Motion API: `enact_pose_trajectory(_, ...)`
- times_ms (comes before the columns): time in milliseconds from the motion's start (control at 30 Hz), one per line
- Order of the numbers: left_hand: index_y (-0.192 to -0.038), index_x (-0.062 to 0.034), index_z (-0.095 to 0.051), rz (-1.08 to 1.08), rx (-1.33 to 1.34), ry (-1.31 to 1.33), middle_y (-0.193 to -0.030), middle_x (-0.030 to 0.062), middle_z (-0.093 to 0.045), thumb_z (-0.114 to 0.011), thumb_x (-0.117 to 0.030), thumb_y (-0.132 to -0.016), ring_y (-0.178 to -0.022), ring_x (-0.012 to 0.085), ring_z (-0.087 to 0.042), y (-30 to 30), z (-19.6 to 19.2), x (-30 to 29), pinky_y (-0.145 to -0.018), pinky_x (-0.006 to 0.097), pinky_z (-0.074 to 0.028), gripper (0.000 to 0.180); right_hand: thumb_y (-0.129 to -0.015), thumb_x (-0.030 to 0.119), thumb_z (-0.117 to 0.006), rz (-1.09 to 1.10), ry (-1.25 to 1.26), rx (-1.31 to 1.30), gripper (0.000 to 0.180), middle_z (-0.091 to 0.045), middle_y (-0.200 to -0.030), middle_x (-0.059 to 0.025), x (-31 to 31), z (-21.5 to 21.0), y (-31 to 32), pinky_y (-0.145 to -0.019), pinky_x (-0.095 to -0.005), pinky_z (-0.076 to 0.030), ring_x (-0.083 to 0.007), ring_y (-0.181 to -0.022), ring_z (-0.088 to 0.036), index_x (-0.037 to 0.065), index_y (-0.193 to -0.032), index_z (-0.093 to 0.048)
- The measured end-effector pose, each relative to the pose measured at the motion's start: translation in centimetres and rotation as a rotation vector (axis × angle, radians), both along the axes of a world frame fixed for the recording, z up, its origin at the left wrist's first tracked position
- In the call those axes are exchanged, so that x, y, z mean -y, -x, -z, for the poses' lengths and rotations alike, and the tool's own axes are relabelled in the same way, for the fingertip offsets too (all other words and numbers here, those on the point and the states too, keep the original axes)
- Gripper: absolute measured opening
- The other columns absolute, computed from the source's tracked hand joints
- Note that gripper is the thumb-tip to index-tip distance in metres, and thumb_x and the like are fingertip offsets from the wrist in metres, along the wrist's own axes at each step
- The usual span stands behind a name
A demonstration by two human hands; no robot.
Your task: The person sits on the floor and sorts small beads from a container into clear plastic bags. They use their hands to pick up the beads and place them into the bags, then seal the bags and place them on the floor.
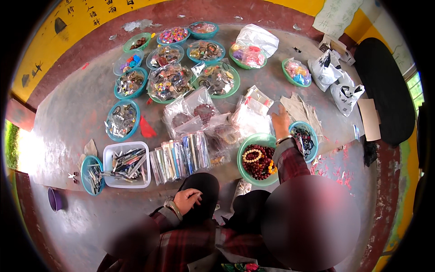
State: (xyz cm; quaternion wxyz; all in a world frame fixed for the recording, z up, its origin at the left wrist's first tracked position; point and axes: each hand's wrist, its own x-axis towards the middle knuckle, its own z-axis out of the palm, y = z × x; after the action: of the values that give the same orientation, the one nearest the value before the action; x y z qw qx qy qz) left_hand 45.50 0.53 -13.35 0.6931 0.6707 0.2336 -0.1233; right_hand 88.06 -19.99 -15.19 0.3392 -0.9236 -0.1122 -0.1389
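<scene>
My right hand (281, 123) reaches forward with fingers stretched out, between a stack of clear plastic bags (252, 117) and a beige cloth (304, 111). No held thing shows in it. Below its wrist stands a green bowl (243, 172) of dark red bead bracelets (259, 168), with a pale bead bracelet (252, 156) and some orange-yellow beads on top. Under the right forearm's outer side is a blue bowl (311, 158) of dark cords. My left hand (187, 200) rests on my dark-trousered knee, fingers curled in, with nothing visible in them.
A row of packed pens (180, 156) stands beside a white tub (127, 182) of pens and a blue basket (93, 189) of pens. Bagged bracelets (205, 113) lie mid-table. Several bowls of bagged trinkets (170, 81) fill the back. White bags (346, 96) stand right; scissors (73, 177) lie left.
</scene>
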Motion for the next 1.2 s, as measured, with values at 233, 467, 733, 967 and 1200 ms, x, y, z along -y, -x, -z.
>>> enact_pose_trajectory(233,-0.096,0.0022,-0.059,-0.043,0.059,-0.004,-0.077,0.0082,-0.062,-0.049,-0.014,-0.089,-0.062,0.0115,-0.061,-0.1,0.0,0.6,-0.044,0.02,-0.043,0.02,-0.075,0.005,-0.058,-0.705,-0.312,-0.062,0.024,-0.059,-0.098,-0.0157,-6.5,-14.7,21.2,-0.081,-0.0361,-0.044,-0.0331,-0.093,-0.055,0.004,-0.099,-0.059)
enact_pose_trajectory(467,-0.096,-0.0002,-0.058,-0.104,0.033,0.148,-0.079,0.0085,-0.062,-0.049,-0.021,-0.088,-0.067,0.0157,-0.064,0.4,1.8,-0.5,-0.049,0.022,-0.045,0.024,-0.077,0.005,-0.057,-0.807,-0.293,-0.345,0.014,-0.061,-0.088,-0.0143,-3.8,-10.7,35.3,-0.07,-0.0336,-0.046,-0.0299,-0.083,-0.059,0.003,-0.09,-0.061)
enact_pose_trajectory(733,-0.096,0.0002,-0.057,-0.494,0.072,0.149,-0.079,0.0091,-0.061,-0.054,-0.014,-0.085,-0.066,0.0172,-0.063,-0.5,3.7,-1.2,-0.053,0.024,-0.048,0.018,-0.08,0.014,-0.053,-0.828,-0.126,-0.382,0.015,-0.062,-0.08,-0.0156,-1.1,-8.1,36.7,-0.064,-0.0374,-0.046,-0.0319,-0.074,-0.059,0.004,-0.086,-0.063)
enact_pose_trajectory(967,-0.101,0.0021,-0.056,-0.418,-0.069,-0.53,-0.089,0.0112,-0.062,-0.07,-0.028,-0.072,-0.074,0.0203,-0.062,-6.8,11.0,-4.7,-0.064,0.033,-0.049,0.044,-0.08,0.018,-0.05,-0.924,-0.009,-0.23,0.015,-0.06,-0.078,-0.0159,-2.1,-7.1,37.1,-0.062,-0.0437,-0.047,-0.0353,-0.071,-0.058,0.007,-0.082,-0.06)
enact_pose_trajectory(1200,-0.105,0.0021,-0.054,-0.551,-0.299,-0.816,-0.097,0.0202,-0.061,-0.076,-0.037,-0.059,-0.095,0.0331,-0.057,-10.5,9.1,-3.0,-0.084,0.038,-0.044,0.064,-0.081,0.018,-0.05,-0.904,0.092,-0.241,0.013,-0.06,-0.076,-0.0149,-1.5,-7.3,35.8,-0.061,-0.0434,-0.047,-0.0348,-0.07,-0.058,0.008,-0.082,-0.059)
